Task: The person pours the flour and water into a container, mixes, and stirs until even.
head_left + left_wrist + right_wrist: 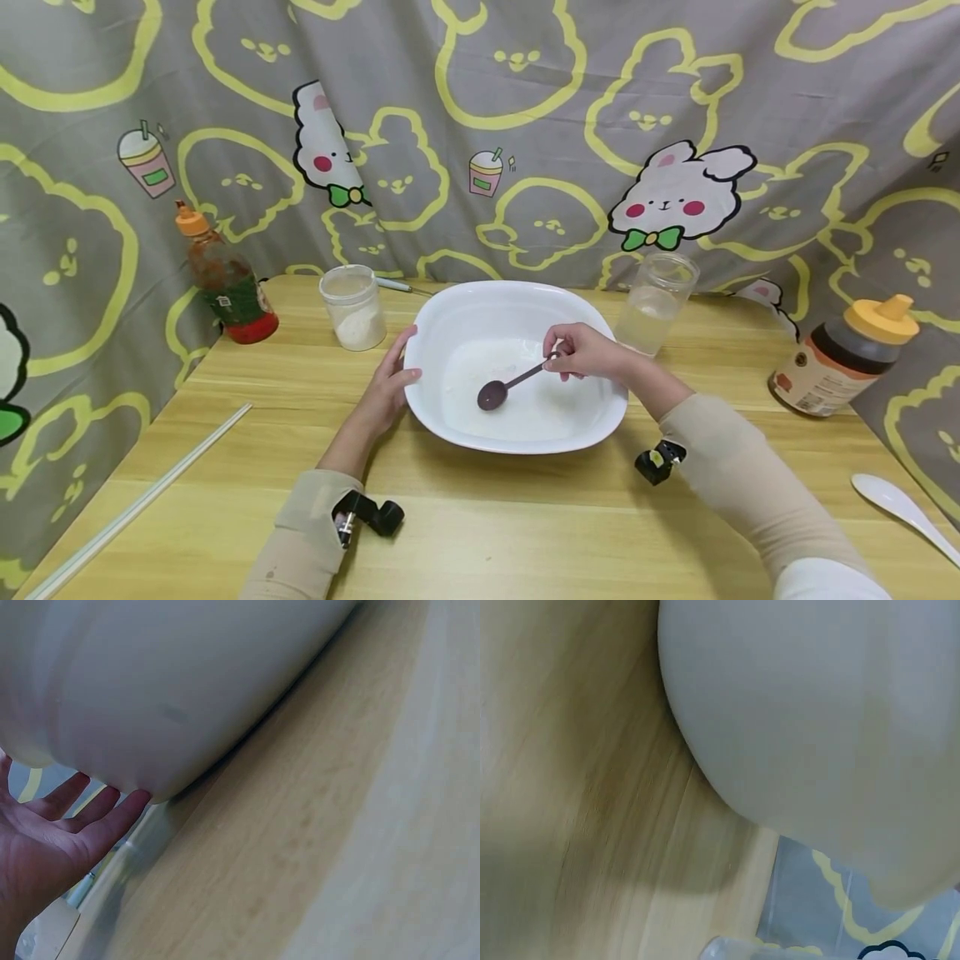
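Now we pinch the handle of the brown spoon (pixel 504 387) in the fingers (pixel 561 350) of our right hand (pixel 588 352), its bowl resting low inside the white basin (pixel 450 321) beneath them. Our left hand (pixel 390 385) lies flat, fingers (pixel 90 814) straight, against the basin's outer wall, steadying it on the tabletop (pixel 480 525). We judge this the stirring or scraping step; the next move calls for a firm brace while the spoon sweeps.

A bowl (pixel 480 317) sits mid-table (pixel 525 533) with a spoon (pixel 504 387) in it. Left of it stands a jar (pixel 352 307), farther left a bottle (pixel 225 283); right, a glass (pixel 657 303), then a squeeze bottle (pixel 843 358).
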The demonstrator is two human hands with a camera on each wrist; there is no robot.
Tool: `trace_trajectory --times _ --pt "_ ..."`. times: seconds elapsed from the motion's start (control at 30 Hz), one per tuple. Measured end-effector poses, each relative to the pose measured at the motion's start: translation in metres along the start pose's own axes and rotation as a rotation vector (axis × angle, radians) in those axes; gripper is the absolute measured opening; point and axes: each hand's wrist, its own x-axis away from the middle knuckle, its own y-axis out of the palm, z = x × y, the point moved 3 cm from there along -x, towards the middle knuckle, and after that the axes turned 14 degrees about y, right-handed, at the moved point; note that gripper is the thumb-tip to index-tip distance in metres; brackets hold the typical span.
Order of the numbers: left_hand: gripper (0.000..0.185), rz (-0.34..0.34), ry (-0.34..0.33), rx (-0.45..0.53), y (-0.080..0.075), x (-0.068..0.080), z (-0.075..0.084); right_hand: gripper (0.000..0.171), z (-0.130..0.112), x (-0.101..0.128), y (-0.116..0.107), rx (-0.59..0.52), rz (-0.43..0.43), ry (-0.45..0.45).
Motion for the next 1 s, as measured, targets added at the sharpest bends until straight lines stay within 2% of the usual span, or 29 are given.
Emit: trace_trajectory --times 0.1,0.33,0.5,0.77,0.9,1.0 --pt "0.069 0.004 -0.003 -0.002 0.0 0.0 0.0 0.009 0.0 0.003 -0.002 0.096 0.007 -0.038" --pt "0.069 0.006 0.005 0.001 -0.002 0.0 -0.001 0.003 -0.002 0.011 -0.011 0.192 -0.005 -0.069" --pt "0.069 -0.001 0.006 0.005 -0.002 -0.001 -0.001 0.006 -0.001 0.012 -0.022 0.247 0.064 -0.06" --pt "0.069 0.004 0.002 0.006 -0.002 -0.001 -0.001 0.005 -0.001 -0.003 -0.031 0.259 0.187 0.034" --pt "0.069 0.004 -0.006 0.014 -0.001 -0.001 -0.001 0.004 -0.005 -0.015 -0.028 0.203 0.186 0.061" --pt "0.069 0.009 -0.006 0.006 -0.002 -0.002 -0.001 0.003 -0.006 -0.025 -0.022 0.111 0.139 0.062"
